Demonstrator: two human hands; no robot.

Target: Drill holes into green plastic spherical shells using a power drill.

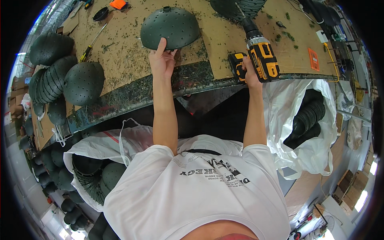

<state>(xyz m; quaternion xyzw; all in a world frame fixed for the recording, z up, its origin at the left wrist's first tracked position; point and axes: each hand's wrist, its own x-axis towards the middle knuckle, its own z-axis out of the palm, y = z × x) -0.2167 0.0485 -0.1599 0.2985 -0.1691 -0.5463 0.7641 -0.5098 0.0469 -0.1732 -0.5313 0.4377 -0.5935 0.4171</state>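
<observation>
A dark green dome-shaped shell (172, 30), dotted with small drilled holes and topped by a short round stub, rests rim-down on the workbench (132, 66). My left hand (162, 62) grips its near rim, the thumb on the outer surface and the fingers tucked under the edge. To the right, my right hand (251, 74) is wrapped around the handle of a yellow and black cordless drill (264, 58). Its bit points up and away, close to a stack of similar green shells (238, 8) at the far edge of view. Drill and dome are apart.
Green shavings litter the bench. Stacked perforated shells (84, 82) stand at the left, near a yellow-handled screwdriver (91, 45) and a small black bowl (101, 14). An orange card (313, 59) lies at right. White sacks (276, 110) of shells flank me below the bench edge.
</observation>
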